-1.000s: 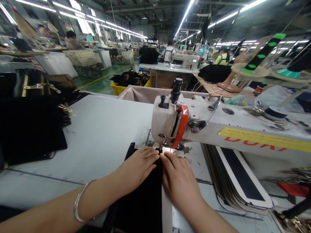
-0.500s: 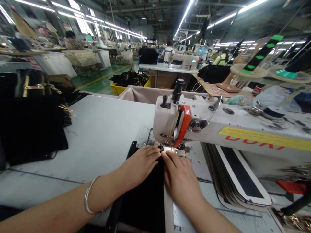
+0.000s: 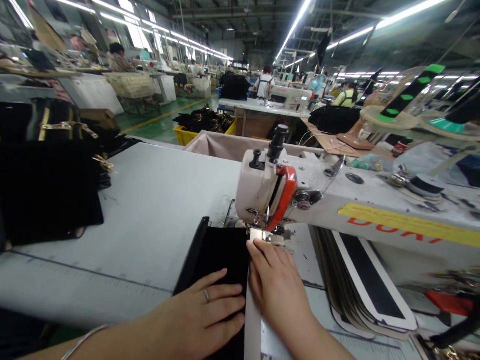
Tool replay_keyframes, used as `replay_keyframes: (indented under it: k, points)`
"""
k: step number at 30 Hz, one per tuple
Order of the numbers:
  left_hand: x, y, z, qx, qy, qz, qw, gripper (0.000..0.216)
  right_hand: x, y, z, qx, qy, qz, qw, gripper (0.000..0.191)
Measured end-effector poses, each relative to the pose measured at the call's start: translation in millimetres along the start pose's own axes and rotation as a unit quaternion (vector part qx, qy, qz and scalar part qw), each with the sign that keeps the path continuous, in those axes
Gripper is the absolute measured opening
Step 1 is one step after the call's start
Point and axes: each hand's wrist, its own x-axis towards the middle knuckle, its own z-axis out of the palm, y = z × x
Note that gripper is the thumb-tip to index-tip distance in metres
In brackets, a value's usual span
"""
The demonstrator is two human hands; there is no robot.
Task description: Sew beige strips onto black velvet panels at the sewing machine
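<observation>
Black panel (image 3: 225, 250) on the table, its far end at the sewing machine (image 3: 257, 185).
From my remote seat I see a yellow crate (image 3: 186, 136) heaped with dark, gold-trimmed pieces; the pale bin (image 3: 210, 142) mostly hides its inside. The panel lies flat, matte, a white strip (image 3: 252, 320) along its right edge. My left hand (image 3: 202, 315) spreads wide upon it; my right hand (image 3: 279, 280) rests fingertips on the strip, whether pinching I cannot tell.

silver bangle (image 3: 84, 340), ring (image 3: 206, 295) on left hand (image 3: 197, 319)
</observation>
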Motion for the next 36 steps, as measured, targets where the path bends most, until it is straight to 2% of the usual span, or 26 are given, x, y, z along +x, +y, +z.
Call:
replay_keyframes:
  k: [7, 14, 25, 30, 36]
  points:
    - [2.8, -6.1, 5.4, 0.001, 0.004, -0.025, 1.0, 0.043, -0.1, 2.0, 0.8, 0.003, -0.014, -0.002, 1.0, 0.047]
    - [4.6, -20.8, 18.7, -0.009, 0.099, -0.011, 0.995, 0.033, 0.6, 3.0, -0.5, 0.003, -0.007, -0.014, 1.0, 0.047]
    - [11.7, -48.9, 27.3, -0.048, 0.098, 0.031, 0.994, 0.041, 1.7, 5.4, -0.2, 0.017, -0.013, -0.012, 1.0, 0.047]
    - [18.4, -62.2, 30.6, -0.03, 0.123, 0.038, 0.991, 0.036, 1.3, 3.9, -0.1, 0.021, -0.014, -0.005, 1.0, 0.045]
    - [30.7, -75.8, 30.7, 0.005, 0.116, 0.025, 0.993, 0.031, 1.1, 3.8, 1.0, 0.015, -0.015, -0.003, 1.0, 0.046]
